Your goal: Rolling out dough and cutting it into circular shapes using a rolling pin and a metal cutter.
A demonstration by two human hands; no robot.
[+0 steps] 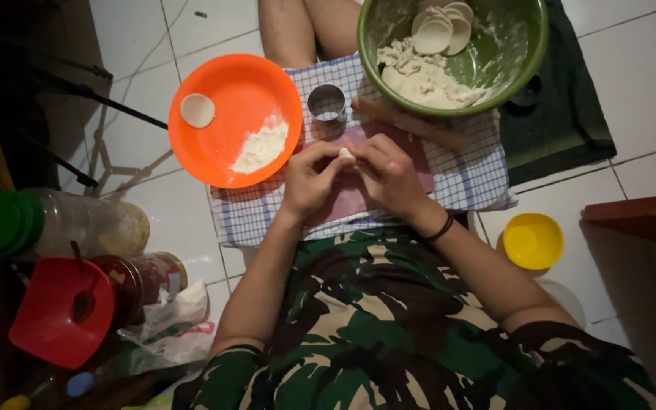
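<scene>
Centrally, both hands, left hand [309, 178] and right hand [390, 175], pinch 1 small dough piece [345, 154], fingers closed on it. Cut rounds [440, 29] and raw dough [425, 76] wait in the green bowl [525, 53], upper right; most remains unshaped.

A clear plastic jar [62, 222] with a green lid is lying on the floor at left; beside it a red-labelled jar [142, 277] and a crumpled white bag [180, 311] are lying.
</scene>
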